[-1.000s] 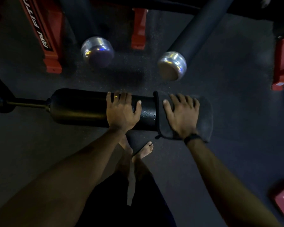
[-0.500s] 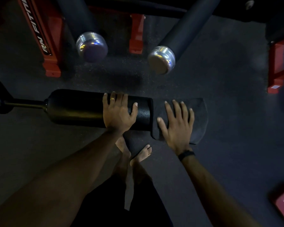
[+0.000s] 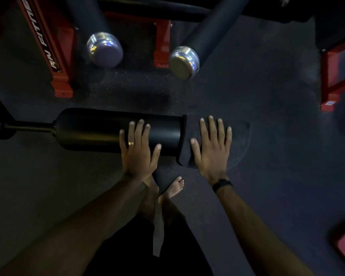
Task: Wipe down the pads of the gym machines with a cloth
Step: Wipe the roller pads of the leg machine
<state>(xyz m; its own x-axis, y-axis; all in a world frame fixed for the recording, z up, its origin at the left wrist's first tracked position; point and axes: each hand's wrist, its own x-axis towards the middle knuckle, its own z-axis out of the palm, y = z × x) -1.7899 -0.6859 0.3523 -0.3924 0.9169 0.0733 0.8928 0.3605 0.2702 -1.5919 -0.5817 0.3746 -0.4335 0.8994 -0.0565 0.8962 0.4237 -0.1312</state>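
While the dark grey cloth (image 3: 235,140) lies draped over the free right end of the black cylindrical roller pad (image 3: 112,130), the right hand (image 3: 211,148) presses flat on it with fingers straight and spread. The left hand (image 3: 137,150) rests beside it on the bare pad, also flat and holding nothing. With no grip on the cloth, a sideways stroke could probably slide it off the end onto the dark rubber floor (image 3: 277,196), or the pad might roll under the left palm.

Black roller pad (image 3: 112,130), dark cloth (image 3: 237,140)
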